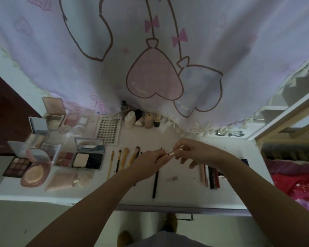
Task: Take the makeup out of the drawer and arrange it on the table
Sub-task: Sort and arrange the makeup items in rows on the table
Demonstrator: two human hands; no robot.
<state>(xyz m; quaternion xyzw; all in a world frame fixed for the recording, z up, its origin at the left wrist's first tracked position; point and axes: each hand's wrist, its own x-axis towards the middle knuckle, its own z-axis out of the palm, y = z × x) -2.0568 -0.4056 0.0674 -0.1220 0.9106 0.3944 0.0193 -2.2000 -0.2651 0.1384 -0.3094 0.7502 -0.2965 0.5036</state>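
Above the middle of the white table [182, 196], both my hands hold one slim rose-gold makeup stick [171, 153]. My left hand [148, 161] grips its lower end and my right hand [191, 152] pinches its upper end. Several brushes [122, 158] lie in a row just left of my hands, and a black pencil [155, 182] lies below them. Open palettes and compacts [87, 159] fill the table's left side. Slim tubes and pencils [210, 175] lie under my right forearm. The drawer front [177, 210] shows under the table's near edge.
Small bottles [141, 118] stand at the back against a pink printed curtain [155, 59]. A lash card [108, 130] lies beside them. Hair clips [229, 134] sit at the back right. A small pink cap [173, 178] lies loose. A red bedspread [296, 184] is on the right.
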